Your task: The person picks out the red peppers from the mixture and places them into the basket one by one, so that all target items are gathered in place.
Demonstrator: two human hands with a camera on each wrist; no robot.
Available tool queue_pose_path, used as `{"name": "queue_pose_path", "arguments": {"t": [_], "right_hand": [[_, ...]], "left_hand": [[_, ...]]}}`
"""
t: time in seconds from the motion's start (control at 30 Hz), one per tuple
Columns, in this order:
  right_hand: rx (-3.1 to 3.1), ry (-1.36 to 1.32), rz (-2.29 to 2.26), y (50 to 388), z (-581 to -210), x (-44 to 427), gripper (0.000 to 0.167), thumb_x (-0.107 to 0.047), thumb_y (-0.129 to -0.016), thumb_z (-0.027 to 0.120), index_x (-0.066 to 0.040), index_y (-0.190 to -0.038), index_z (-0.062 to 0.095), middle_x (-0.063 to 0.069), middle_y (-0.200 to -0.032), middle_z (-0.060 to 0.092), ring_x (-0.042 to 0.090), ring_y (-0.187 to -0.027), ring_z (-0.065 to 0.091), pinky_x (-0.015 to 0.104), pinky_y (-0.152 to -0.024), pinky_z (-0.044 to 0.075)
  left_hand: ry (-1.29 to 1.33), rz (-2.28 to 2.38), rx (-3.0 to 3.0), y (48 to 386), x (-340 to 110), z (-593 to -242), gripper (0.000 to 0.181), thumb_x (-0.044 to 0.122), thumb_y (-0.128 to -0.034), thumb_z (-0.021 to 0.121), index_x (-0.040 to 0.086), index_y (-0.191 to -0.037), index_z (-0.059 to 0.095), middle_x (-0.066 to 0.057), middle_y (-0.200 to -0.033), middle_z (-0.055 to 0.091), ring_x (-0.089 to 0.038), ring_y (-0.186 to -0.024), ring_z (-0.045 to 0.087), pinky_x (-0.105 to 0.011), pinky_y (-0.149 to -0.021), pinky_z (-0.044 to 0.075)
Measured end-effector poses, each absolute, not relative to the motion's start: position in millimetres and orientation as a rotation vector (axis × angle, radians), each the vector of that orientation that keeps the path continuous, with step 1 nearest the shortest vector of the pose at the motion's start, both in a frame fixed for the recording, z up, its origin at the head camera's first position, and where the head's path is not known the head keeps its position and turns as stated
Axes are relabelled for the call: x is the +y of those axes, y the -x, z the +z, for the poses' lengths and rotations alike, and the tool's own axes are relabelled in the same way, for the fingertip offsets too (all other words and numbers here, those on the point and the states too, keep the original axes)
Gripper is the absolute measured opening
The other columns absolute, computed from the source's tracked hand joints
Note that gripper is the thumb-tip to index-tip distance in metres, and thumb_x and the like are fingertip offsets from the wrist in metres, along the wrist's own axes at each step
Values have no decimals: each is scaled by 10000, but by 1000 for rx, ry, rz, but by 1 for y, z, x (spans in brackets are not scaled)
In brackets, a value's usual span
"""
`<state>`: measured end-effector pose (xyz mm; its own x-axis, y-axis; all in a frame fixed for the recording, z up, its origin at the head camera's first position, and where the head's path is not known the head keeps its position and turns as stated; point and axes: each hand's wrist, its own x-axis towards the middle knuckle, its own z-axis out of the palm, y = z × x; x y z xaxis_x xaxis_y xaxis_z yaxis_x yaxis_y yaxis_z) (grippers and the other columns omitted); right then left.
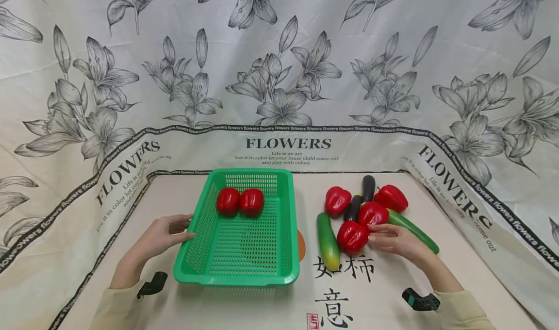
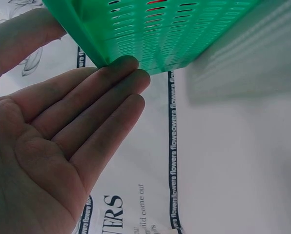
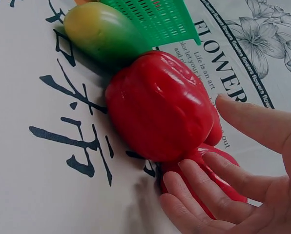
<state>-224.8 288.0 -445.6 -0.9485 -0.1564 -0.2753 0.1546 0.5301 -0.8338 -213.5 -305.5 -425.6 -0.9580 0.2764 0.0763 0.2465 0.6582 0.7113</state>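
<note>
My left hand (image 1: 162, 237) is at the left rim of a green plastic basket (image 1: 194, 277). The left wrist view shows its fingers (image 2: 96, 114) nearly straight against the basket, its thumb spread apart by the rim. Two red bell peppers (image 1: 240, 202) sit side by side inside, toward the back. My right hand (image 1: 395, 242) reaches in at the right of a glossy red bell pepper (image 1: 353, 238), its thumb and fingers spread. Its fingertips (image 3: 187, 165) are close beside that pepper; whether they touch is unclear. A second red pepper (image 3: 223, 158) lies partly behind these fingers.
Around the right hand lie a green squash with a yellow end (image 1: 328, 242), another long green vegetable (image 1: 415, 230), two dark eggplants (image 1: 369, 187) and more red peppers (image 1: 391, 198). An orange round shape (image 1: 301, 245) shows beside the basket. Flower-printed cloth (image 1: 284, 150) borders the table.
</note>
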Motion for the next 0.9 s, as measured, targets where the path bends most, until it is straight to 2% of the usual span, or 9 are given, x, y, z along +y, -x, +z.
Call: {"name": "queue_pose_path", "arguments": {"t": [0.37, 0.67, 0.9], "right_hand": [[2344, 17, -1416, 227, -454, 288, 676, -318, -903, 637, 108, -1363, 385, 202, -1198, 626, 303, -1057, 642, 420, -899, 546], [2367, 21, -1372, 228, -446, 285, 665, -330, -910, 625, 133, -1337, 413, 256, -1195, 618, 347, -1065, 637, 434, -896, 545], [2389, -23, -1323, 230, -448, 284, 679, -358, -895, 640, 133, -1318, 439, 250, -1185, 624, 339, -1050, 643, 437, -884, 551]], "left_hand": [[-452, 1221, 2808, 214, -305, -427, 583, 308, -863, 694, -7, -1322, 522, -216, -1261, 596, -397, -1135, 589, -465, -881, 546], [-442, 1224, 2814, 214, -306, -427, 580, 313, -860, 697, 3, -1320, 527, -212, -1255, 602, -393, -1127, 596, -465, -878, 548], [-439, 1230, 2815, 214, -307, -429, 584, 313, -858, 699, 2, -1322, 526, -214, -1254, 602, -393, -1125, 597, -462, -875, 549]]}}
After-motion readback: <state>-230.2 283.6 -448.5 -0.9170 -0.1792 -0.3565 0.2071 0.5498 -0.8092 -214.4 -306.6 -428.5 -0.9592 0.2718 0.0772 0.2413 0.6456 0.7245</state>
